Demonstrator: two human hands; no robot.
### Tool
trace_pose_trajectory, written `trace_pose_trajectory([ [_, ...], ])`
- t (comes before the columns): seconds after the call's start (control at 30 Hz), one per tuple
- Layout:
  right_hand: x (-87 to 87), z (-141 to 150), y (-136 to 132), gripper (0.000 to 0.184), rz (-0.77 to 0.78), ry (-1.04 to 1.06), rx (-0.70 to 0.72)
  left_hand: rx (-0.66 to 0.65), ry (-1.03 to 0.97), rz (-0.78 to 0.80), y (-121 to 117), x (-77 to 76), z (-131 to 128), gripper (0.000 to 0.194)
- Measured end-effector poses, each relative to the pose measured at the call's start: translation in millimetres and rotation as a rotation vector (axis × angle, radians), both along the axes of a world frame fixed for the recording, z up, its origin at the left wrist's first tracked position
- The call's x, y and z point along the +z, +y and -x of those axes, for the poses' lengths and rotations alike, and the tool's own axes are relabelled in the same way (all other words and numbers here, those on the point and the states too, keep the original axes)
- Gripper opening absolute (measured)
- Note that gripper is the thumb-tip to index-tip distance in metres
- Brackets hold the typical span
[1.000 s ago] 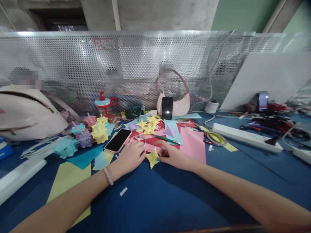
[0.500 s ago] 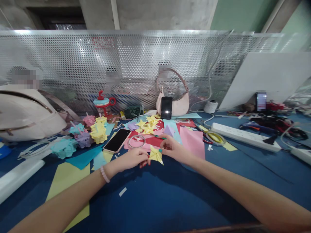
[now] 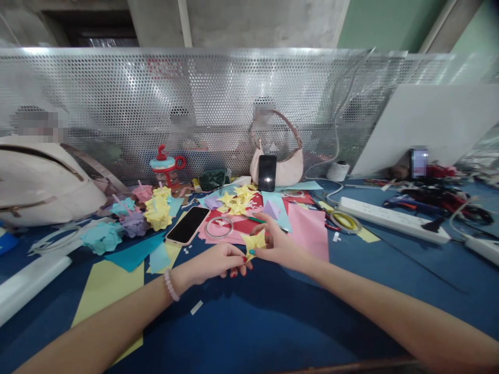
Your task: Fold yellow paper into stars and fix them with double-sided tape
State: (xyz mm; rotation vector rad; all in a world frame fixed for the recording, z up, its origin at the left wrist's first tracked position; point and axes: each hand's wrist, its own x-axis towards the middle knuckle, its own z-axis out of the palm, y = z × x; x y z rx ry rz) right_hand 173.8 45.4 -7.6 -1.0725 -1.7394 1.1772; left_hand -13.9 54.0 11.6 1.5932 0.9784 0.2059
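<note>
A yellow folded-paper star [image 3: 253, 243] is held between both hands above the blue table. My left hand [image 3: 222, 259], with a pink bead bracelet [image 3: 170, 285] at the wrist, pinches its lower left point between thumb and finger. My right hand [image 3: 278, 244] grips it from the right, thumb across the front and fingers curled behind. Just beyond lie sheets of pink paper [image 3: 307, 228] and red paper, with a pile of similar yellow stars [image 3: 238, 200] on top. A metal ring [image 3: 219, 227] rests on the paper left of my hands.
To the left are a phone [image 3: 188, 225] and several coloured paper clusters [image 3: 158, 212]. A pale handbag [image 3: 286, 166] with a dark phone [image 3: 267, 173] against it stands at the back. On the right are a tape roll [image 3: 346, 222] and a white power strip [image 3: 393, 219].
The star has shifted slightly right and turned. My right thumb now lies across its front, and my left hand has moved a little right with it.
</note>
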Motion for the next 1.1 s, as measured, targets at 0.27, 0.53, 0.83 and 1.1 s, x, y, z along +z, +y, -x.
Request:
trace_pose_trajectory([
  [0.27,-3.1,3,-3,0.074,0.037,0.088,0.045,-0.061,-0.021,-0.024,-3,-4.9,0,0.025],
  [0.53,-1.7,4,-4,0.074,-0.039,0.022,0.048,-0.041,-0.002,-0.076,-4,-4.6,-2,0.024],
  [0.83,-12.7,3,-3,0.078,-0.115,-0.111,-0.009,0.011,-0.01,0.008,-5,-3.8,-4,0.025],
  [1.1,-12.8,5,-4,0.077,-0.143,-0.08,-0.015,-0.009,-0.02,-0.014,-4,-5.1,-4,0.022],
])
